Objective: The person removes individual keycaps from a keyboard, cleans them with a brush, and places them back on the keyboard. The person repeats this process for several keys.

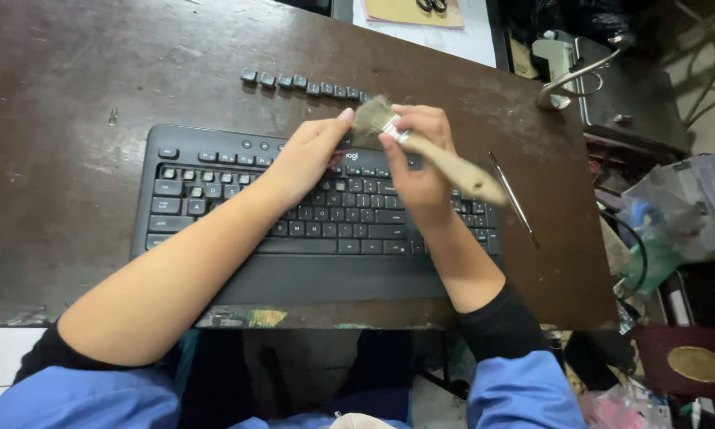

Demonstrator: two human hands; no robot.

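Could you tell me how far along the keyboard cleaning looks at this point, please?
Done: a row of removed keycaps lies on the table behind the black keyboard. In hand: the right hand holds a wooden-handled brush, and the left hand touches its bristles above the top key rows. Left: most keys remain fitted, and the loose keycaps are not yet back on. A thin metal tool lies unused nearby.

Right hand [421,163] grips paintbrush [429,151], bristles up over keyboard [214,199] | left hand [310,155] fingertips touch bristles | row of loose keycaps [306,84] beyond keyboard on brown desk [71,87] | thin metal rod [514,199] beside keyboard's right end.
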